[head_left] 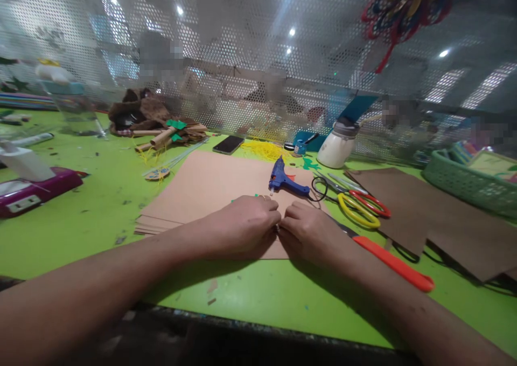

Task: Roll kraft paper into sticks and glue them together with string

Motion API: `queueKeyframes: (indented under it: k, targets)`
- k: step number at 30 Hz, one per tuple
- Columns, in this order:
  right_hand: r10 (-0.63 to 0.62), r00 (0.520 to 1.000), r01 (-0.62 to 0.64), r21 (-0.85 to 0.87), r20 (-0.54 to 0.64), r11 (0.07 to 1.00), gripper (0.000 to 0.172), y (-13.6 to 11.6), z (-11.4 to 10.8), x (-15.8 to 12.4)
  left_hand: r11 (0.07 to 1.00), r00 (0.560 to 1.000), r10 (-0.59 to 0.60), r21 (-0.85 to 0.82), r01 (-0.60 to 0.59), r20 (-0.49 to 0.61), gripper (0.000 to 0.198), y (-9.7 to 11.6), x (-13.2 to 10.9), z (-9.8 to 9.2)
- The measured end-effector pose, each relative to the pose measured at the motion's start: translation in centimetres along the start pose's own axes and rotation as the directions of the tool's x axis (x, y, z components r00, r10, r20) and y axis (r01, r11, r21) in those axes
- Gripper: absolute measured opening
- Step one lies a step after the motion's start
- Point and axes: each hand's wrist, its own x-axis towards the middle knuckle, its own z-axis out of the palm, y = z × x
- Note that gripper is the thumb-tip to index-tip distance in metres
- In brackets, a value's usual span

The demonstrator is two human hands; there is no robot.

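Observation:
My left hand (247, 225) and my right hand (310, 231) meet over a stack of light brown paper sheets (210, 174), fingertips pinched together. A tiny pale bit shows between the fingers, too small to name. Specks of green peek out behind my left hand. Just beyond the hands, a blue hot glue gun (278, 177) lies on the paper. To the right of my right hand are a cutter with an orange handle (393, 261), scissors with yellow handles (357, 209) and scissors with red handles (370, 201).
Dark brown card sheets (440, 209) and a green basket (468, 180) occupy the right side. A white bottle (337, 147), a phone (228, 144) and yellow shredded strands (262, 149) stand or lie along the back. Paper rolls (161, 137) and a purple power strip (44, 191) are at left.

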Motion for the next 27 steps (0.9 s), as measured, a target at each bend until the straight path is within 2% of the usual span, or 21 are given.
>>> queueKeyframes:
  k: [5, 9, 20, 27]
  targets:
    - [-0.032, 0.999, 0.030, -0.070, -0.025, 0.997, 0.024, 0.0, 0.7, 0.3, 1.000, 0.999, -0.029, 0.002, 0.029, 0.036, 0.020, 0.0, 0.2, 0.0]
    - [-0.041, 0.999, 0.042, -0.062, 0.013, 0.997, 0.022, 0.2, 0.9, 0.1, 0.999, 0.998, -0.031, 0.024, 0.030, 0.047, 0.021, 0.1, 0.4, -0.1]
    - [-0.025, 0.985, 0.017, 0.050, 0.169, 0.999, 0.012, 0.5, -1.2, -0.1, 0.999, 0.997, -0.042, 0.035, 0.040, 0.066, 0.016, 0.2, 0.1, -0.4]
    - [-0.009, 0.981, 0.020, -0.052, 0.194, 0.998, 0.009, 0.8, -1.5, -0.8, 0.998, 0.994, 0.025, 0.054, -0.031, 0.109, 0.013, -0.1, -0.1, -1.0]
